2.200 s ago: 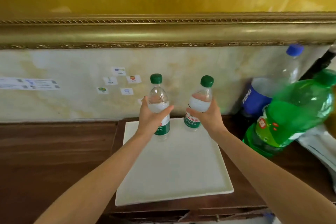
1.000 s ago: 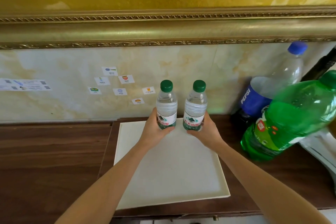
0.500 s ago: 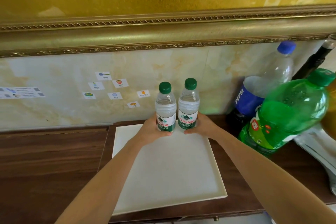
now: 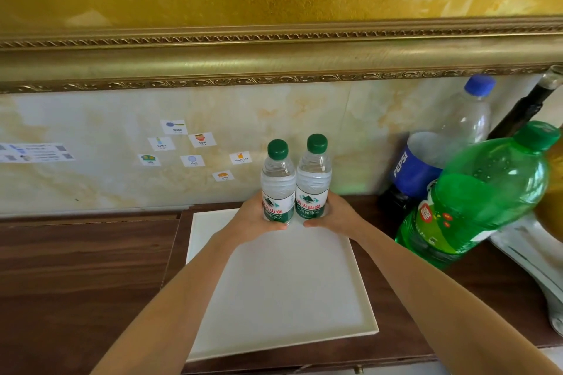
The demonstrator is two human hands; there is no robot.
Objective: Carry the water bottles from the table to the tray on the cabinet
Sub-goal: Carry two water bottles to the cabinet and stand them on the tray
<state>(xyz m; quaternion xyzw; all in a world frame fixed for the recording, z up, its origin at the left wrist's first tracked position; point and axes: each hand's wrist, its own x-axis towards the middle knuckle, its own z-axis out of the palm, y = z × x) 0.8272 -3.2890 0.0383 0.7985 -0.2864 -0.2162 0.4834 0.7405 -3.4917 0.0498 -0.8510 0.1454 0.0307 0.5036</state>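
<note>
Two water bottles point(image 4: 295, 183), upright, touching, at tray point(image 4: 283, 307) far edge; left hand point(image 4: 254, 222) and right hand point(image 4: 336, 216) fingers wrapped around one each. Near tray bare.

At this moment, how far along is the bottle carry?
Two water bottles stand upright, side by side, at the far edge of the white tray. The left hand and right hand each hold one. Releasing them remains; the table is out of view.

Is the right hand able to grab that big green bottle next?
Probably not yet: the right hand is wrapped around a water bottle. Once it lets go, the green soda bottle stands close, nothing between.
</note>
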